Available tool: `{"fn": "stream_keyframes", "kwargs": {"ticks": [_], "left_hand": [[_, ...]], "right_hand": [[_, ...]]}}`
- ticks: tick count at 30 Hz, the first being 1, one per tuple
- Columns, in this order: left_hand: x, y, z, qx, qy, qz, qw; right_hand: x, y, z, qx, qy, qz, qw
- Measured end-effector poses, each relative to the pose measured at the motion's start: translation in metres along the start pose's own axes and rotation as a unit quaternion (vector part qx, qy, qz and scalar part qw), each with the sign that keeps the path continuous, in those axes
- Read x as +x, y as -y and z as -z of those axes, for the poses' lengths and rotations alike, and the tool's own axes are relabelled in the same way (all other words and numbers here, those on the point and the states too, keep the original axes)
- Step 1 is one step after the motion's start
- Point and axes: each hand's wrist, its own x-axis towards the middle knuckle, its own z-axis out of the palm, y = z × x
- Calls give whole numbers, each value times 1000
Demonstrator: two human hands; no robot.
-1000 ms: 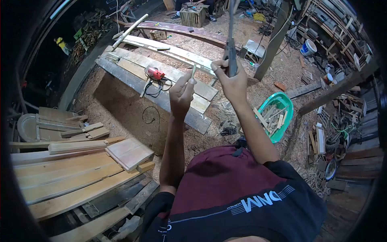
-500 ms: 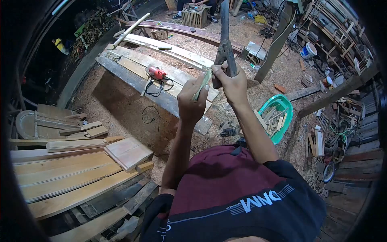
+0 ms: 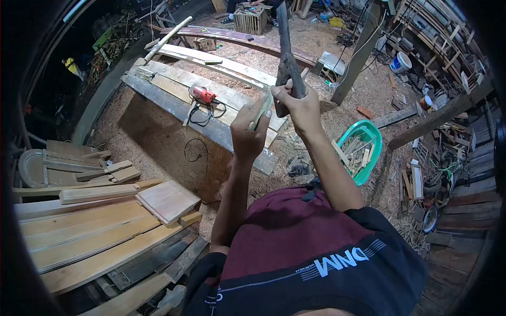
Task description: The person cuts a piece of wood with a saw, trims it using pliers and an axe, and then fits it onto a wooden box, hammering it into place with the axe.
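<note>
My right hand (image 3: 301, 108) is wrapped round the dark, worn handle of a handsaw (image 3: 286, 58), with the thumb pressed on its side. The long dark blade points up and away, past the top of the view. In my left hand (image 3: 249, 126), a thin pale greenish strip (image 3: 262, 117) is pinched between thumb and fingers. The strip's upper end comes close to my right thumb, beside the saw handle. Beyond my left hand, a red power tool (image 3: 203, 95) with a coiled black cord lies on the plank bench.
A green basin (image 3: 363, 138) of wood scraps stands on the shavings-covered floor to the right, near a wooden post (image 3: 357, 55). Stacked boards (image 3: 95, 226) fill the lower left. At the far end, a person sits behind a slatted crate (image 3: 250, 21).
Both hands keep their grips, and the saw has shifted slightly left in view. The background has also moved a little left as the camera turned.
</note>
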Motion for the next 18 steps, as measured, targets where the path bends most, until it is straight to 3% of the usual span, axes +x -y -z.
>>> {"fn": "stream_keyframes", "kwargs": {"ticks": [4,8,13,14,16,18], "left_hand": [[-6,-5,7,13,41,86,995],[-6,3,6,16,26,65,997],[3,15,13,24,29,45,998],[5,17,15,18,44,80,996],[8,23,20,7,75,152,985],[8,47,14,20,59,107,992]], "right_hand": [[2,-12,-2,36,-10,-10,999],[7,-20,-7,114,-17,-41,993],[11,-23,5,-26,14,-48,998],[11,-23,8,-62,15,-45,997],[12,-31,21,-47,10,-7,999],[16,-47,41,-31,8,29,999]]}}
